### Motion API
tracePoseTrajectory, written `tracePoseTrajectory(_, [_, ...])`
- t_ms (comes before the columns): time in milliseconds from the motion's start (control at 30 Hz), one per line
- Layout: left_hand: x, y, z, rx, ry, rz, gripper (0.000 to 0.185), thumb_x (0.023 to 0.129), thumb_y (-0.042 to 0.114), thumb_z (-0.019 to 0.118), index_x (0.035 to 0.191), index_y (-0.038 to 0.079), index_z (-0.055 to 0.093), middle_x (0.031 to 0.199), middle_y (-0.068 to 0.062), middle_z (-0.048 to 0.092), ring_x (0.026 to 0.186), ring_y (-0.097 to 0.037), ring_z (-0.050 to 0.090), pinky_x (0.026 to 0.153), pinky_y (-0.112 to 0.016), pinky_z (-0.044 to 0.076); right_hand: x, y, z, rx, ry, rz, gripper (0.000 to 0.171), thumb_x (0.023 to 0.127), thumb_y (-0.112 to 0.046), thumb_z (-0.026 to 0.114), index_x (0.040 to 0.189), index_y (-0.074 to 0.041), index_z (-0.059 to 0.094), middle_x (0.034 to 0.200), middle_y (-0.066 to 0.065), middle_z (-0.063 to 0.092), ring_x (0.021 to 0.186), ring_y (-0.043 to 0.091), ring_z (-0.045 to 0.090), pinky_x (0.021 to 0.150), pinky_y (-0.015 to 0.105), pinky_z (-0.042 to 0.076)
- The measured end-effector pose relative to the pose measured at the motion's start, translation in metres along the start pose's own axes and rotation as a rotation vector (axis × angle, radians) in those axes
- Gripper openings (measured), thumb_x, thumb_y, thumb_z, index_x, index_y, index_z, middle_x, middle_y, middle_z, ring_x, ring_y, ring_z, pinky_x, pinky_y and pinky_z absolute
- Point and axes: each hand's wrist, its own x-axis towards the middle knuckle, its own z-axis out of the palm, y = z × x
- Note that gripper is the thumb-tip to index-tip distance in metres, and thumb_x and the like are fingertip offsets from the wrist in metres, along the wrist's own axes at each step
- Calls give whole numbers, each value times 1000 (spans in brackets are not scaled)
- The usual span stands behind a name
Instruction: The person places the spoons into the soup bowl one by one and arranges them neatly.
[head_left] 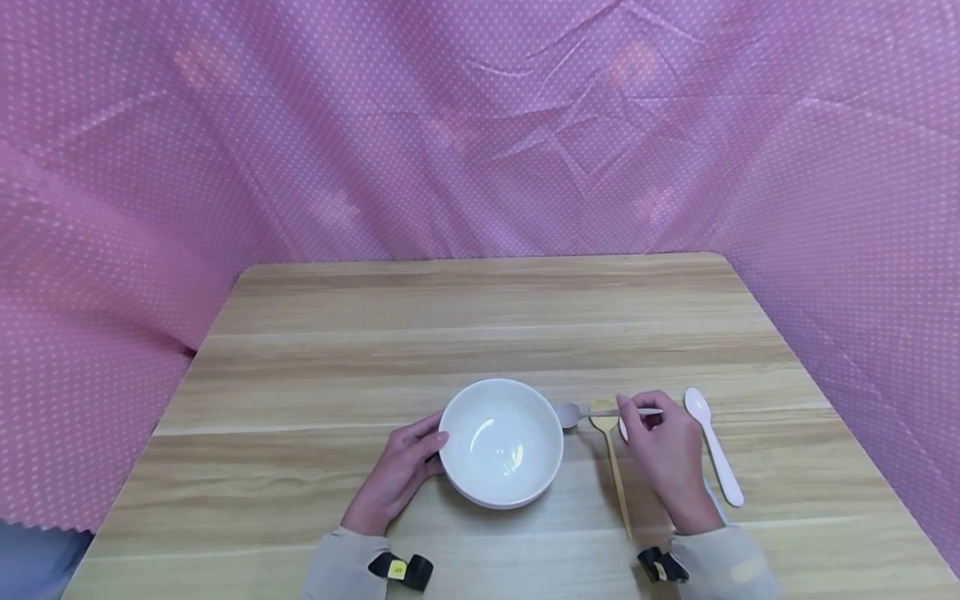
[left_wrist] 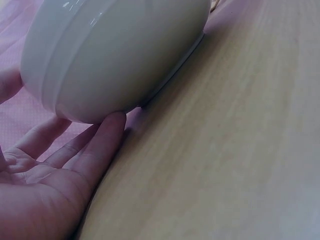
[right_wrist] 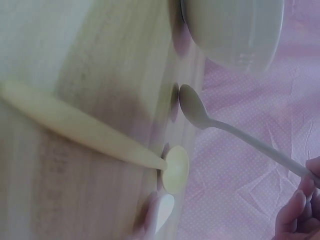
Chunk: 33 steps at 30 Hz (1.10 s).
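A white bowl (head_left: 501,450) stands upright on the wooden table (head_left: 420,333). My left hand (head_left: 405,471) holds the bowl at its left side, thumb over the rim and fingers (left_wrist: 107,135) against the outer wall low down. With my right hand (head_left: 667,458) I pinch the handle of a greyish-beige spoon (head_left: 568,415). The spoon's head points left, close to the bowl's right side; in the right wrist view the spoon appears raised off the table. Beneath its handle lies a yellow spoon (head_left: 617,479), its head away from me.
To the right of my right hand lies a white spoon (head_left: 716,454). Another white spoon (right_wrist: 165,212) is largely hidden under that hand. A pink dotted cloth (head_left: 480,150) hangs behind the table and along both sides.
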Motion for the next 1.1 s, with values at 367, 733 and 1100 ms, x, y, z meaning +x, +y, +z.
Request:
tracePoseTrajectory(367, [0,2,1,-14,13,-16,55,93,16,57,142,3,38,146,-17,39,109,-19,61,86,-36,54,4,0,-5,20,49,12,16,85,-20,68,77,-6,67,65,6,64,58,4,50,53,12,39])
tracePoseTrajectory(733, [1,3,1,-3,31,-33,56,92,18,58,142,4,39,145,-17,42,106,-19,62,85,-35,54,11,-2,-12,59,119,-42,13,84,-13,68,76,-3,66,66,8,63,58,-2,48,54,11,37])
tracePoseTrajectory(1100, [2,1,1,9,27,-19,55,92,18,58,142,3,38,144,-17,42,108,-18,61,86,-35,54,12,-8,-19,110,138,-37,14,85,-16,67,76,-5,66,66,3,62,60,0,50,53,11,38])
